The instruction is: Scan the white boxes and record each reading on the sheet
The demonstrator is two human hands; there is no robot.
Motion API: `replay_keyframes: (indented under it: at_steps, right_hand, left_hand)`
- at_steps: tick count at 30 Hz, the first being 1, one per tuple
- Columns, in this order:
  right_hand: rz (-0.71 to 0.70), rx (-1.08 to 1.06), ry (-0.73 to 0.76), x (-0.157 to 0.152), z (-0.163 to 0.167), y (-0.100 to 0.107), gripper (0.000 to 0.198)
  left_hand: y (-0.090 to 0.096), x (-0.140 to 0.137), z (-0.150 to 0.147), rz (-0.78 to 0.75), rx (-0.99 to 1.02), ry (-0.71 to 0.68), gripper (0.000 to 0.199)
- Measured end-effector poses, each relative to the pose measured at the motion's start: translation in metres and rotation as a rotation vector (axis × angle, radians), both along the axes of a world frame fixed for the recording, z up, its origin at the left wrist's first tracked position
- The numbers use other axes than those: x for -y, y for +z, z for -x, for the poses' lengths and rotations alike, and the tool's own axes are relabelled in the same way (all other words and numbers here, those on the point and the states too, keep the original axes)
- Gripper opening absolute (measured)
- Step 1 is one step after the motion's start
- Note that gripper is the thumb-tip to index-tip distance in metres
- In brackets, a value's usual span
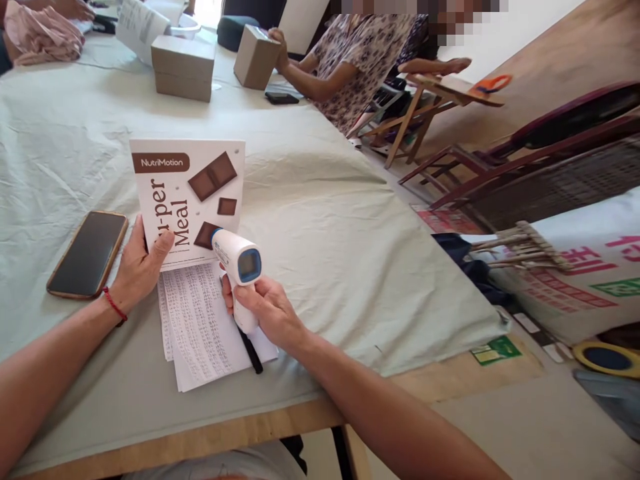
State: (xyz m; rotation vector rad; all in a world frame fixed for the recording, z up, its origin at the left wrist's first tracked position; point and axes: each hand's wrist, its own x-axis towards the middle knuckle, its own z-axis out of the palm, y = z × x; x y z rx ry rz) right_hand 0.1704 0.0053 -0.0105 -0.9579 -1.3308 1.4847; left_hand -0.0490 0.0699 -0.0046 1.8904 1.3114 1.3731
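Observation:
My left hand [143,257] grips the lower left edge of a white NutriMotion box [210,157] printed with chocolate pieces, thumb across its front. The box stands tilted up above the table. In my right hand [273,310] is a white infrared thermometer [233,250] with blue trim, held by its handle. Its blue-rimmed nose overlaps the box's lower right corner; whether the two touch I cannot tell. Below them lie sheets of handwritten paper [193,340] with a black pen [251,352] on top. A phone [89,255] in a brown-edged case rests left of my left hand.
Across the cloth-covered table [320,267], a person [350,73] holds a cardboard box [255,59]; another cardboard box [183,70] stands beside it. A dark phone [281,98] lies near them. Pink cloth [45,33] is at far left. Wooden chairs [475,163] and white sacks [595,267] are at right.

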Motion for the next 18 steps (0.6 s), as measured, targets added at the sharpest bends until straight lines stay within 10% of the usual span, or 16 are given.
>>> replay_keyframes:
  at_steps: [18]
  right_hand:
    - [0.02, -0.005, -0.017, -0.0017, 0.0084, -0.0093, 0.032]
  left_hand:
    - [0.0039, 0.0018, -0.0007, 0.068, -0.013, -0.069, 0.046]
